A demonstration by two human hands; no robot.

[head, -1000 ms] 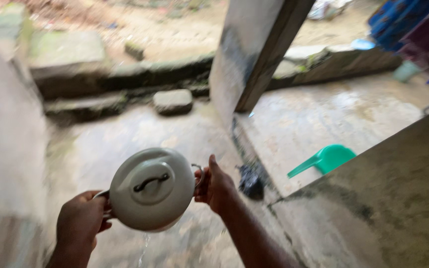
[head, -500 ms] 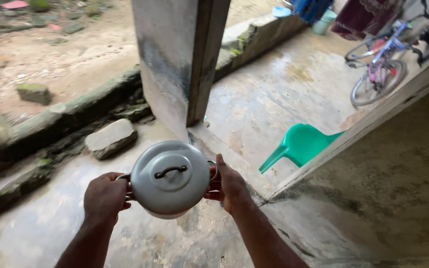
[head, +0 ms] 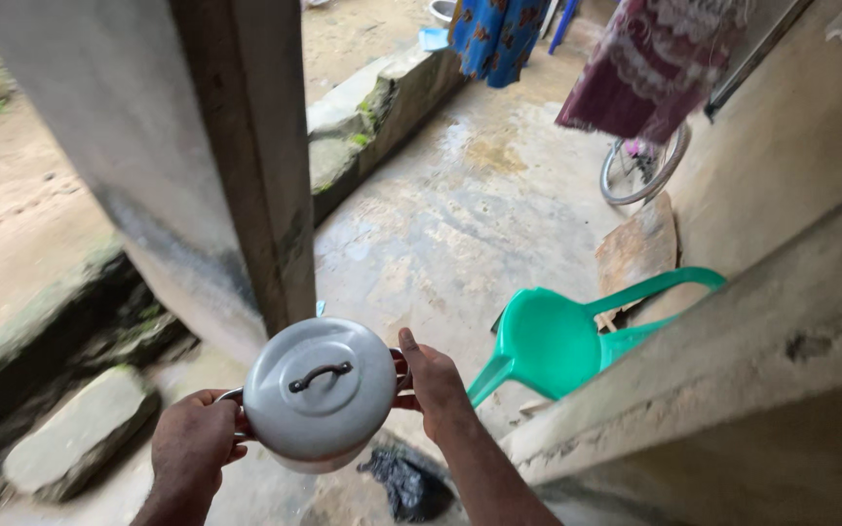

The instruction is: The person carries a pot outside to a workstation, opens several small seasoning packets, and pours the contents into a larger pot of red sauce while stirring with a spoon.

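Beside the pillar (head: pixel 197 166), lidded pot (head: pixel 319 390) still gripped, green chair (head: pixel 577 336) nearer

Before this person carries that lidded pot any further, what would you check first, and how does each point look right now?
1. Left hand grips its side handle: ok.
2. Right hand grips the other handle: ok.
3. Lid sits flat on the metal pot: ok, closed all round as far as visible.
4. Pot held level: cannot tell, the view looks straight onto the lid.
5. Footing: not ok, the concrete floor looks wet.
6. Path ahead: not ok, a tipped green plastic chair and a black bag lie close by.
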